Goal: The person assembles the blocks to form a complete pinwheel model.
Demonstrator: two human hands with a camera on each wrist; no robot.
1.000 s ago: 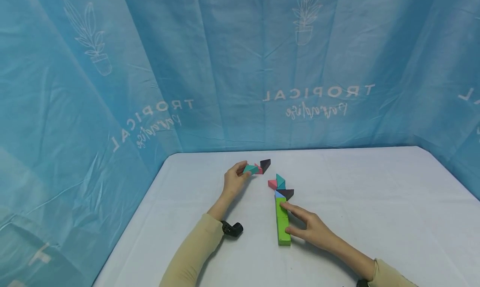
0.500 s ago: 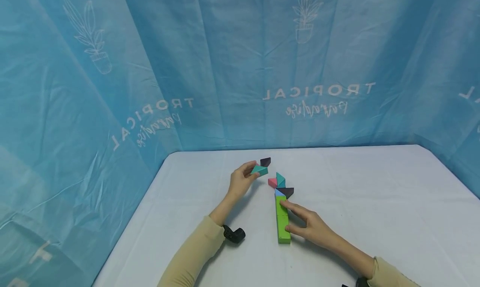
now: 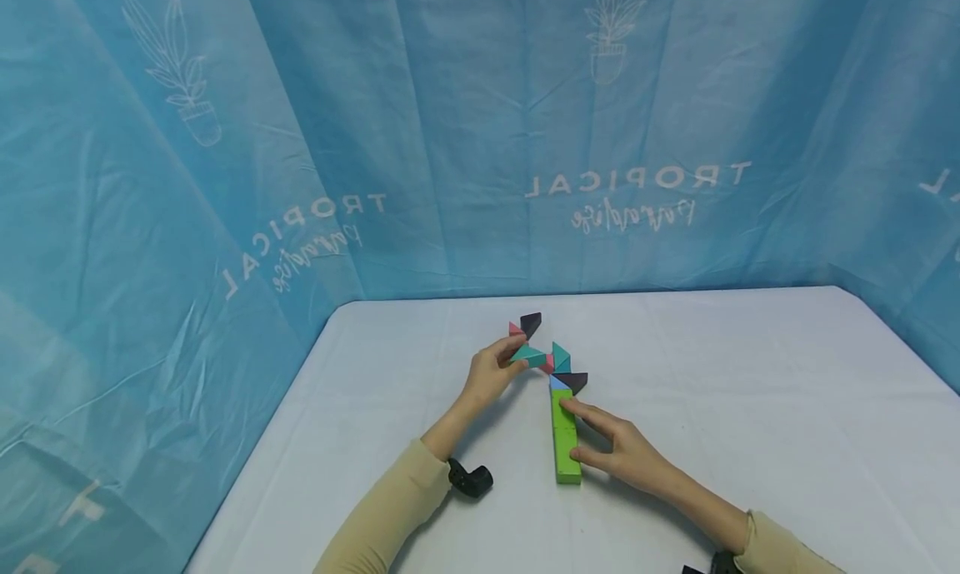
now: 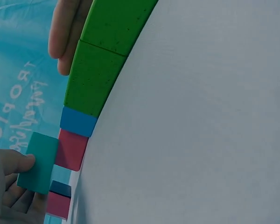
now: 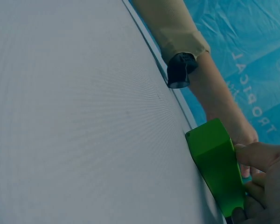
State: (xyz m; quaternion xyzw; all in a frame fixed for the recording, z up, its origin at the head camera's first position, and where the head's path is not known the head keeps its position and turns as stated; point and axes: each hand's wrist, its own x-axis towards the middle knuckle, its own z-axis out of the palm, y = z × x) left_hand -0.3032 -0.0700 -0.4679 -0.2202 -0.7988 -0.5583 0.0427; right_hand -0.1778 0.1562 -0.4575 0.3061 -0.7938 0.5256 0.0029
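My left hand (image 3: 489, 377) pinches a teal triangular block (image 3: 529, 356) between thumb and fingers, beside the red block (image 3: 549, 363) at the far part of a row. In the left wrist view this teal block (image 4: 41, 163) appears tilted, its edge by a red block (image 4: 72, 150). Two green blocks (image 3: 564, 441) form the near end of the row. Beyond them lie a light-blue triangle (image 3: 558, 383), a dark block (image 3: 576, 382) and teal-and-blue triangles (image 3: 561, 357). My right hand (image 3: 633, 453) touches the green blocks' right side with spread index finger and thumb.
Behind the left fingers lie a loose dark block (image 3: 531, 324) and a red triangle (image 3: 515, 329). A white cloth (image 3: 750, 407) covers the table. Blue printed curtains (image 3: 465, 141) hang behind its far edge. Black wrist cameras sit on both sleeves.
My left hand has lifted the teal block away from the loose red and dark blocks and carried it right and nearer, to the row. The right hand has stayed at the green blocks.
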